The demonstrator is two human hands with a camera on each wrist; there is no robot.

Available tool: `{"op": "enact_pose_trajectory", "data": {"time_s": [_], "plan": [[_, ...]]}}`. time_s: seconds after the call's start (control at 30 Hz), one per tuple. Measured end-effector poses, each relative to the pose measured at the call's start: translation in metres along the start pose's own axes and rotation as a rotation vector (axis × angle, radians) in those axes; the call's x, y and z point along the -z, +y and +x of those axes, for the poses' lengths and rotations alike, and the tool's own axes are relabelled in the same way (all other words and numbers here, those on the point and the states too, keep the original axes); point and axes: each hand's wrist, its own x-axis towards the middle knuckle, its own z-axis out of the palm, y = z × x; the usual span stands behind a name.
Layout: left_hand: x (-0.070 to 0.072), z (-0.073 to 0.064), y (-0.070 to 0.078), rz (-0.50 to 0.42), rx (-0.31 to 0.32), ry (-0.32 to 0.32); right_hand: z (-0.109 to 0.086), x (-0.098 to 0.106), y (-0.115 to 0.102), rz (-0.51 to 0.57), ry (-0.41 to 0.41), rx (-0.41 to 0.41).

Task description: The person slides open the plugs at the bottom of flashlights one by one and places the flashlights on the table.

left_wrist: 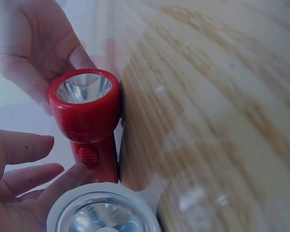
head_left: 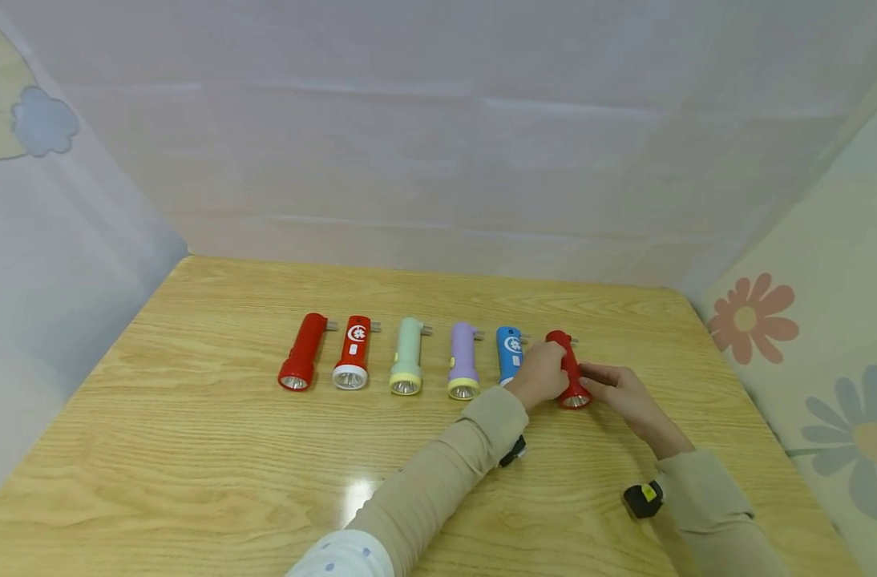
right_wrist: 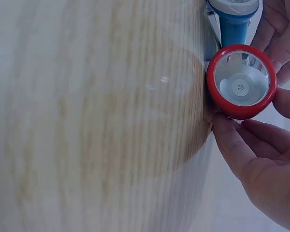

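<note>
A red flashlight (head_left: pixel 571 370) lies at the right end of a row, its lens towards me. My left hand (head_left: pixel 542 373) reaches over its left side. In the left wrist view one of its fingertips touches the red body beside the switch, while the thumb stays apart. From the other side my right hand (head_left: pixel 632 402) pinches the red rim between thumb and fingers, as the right wrist view shows. Close by on the left is a blue flashlight (head_left: pixel 510 351), its white-rimmed head (left_wrist: pixel 104 210) partly covered by my left hand in the head view.
Farther left lie a purple flashlight (head_left: pixel 463 353), a mint green one (head_left: pixel 409 344), a red one with a white rim (head_left: pixel 355 340) and a plain red one (head_left: pixel 306 349). Their metal prongs stick out to the right. A pale cloth wall (head_left: pixel 438 176) backs the wooden table (head_left: pixel 215 449).
</note>
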Motion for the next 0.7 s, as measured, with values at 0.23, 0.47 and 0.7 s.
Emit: {"op": "enact_pose_trajectory", "data": {"time_s": [0.23, 0.47, 0.7], "plan": [[0.004, -0.006, -0.008, -0.222, -0.159, 0.085, -0.004, 0.001, -0.003, -0.06, 0.075, -0.003], [0.013, -0.019, -0.01, -0.335, -0.282, 0.164, -0.008, -0.002, -0.015, -0.238, 0.332, 0.084], [0.025, -0.042, -0.025, -0.398, -0.28, 0.164, -0.011, -0.022, -0.037, -0.251, 0.428, 0.206]]}}
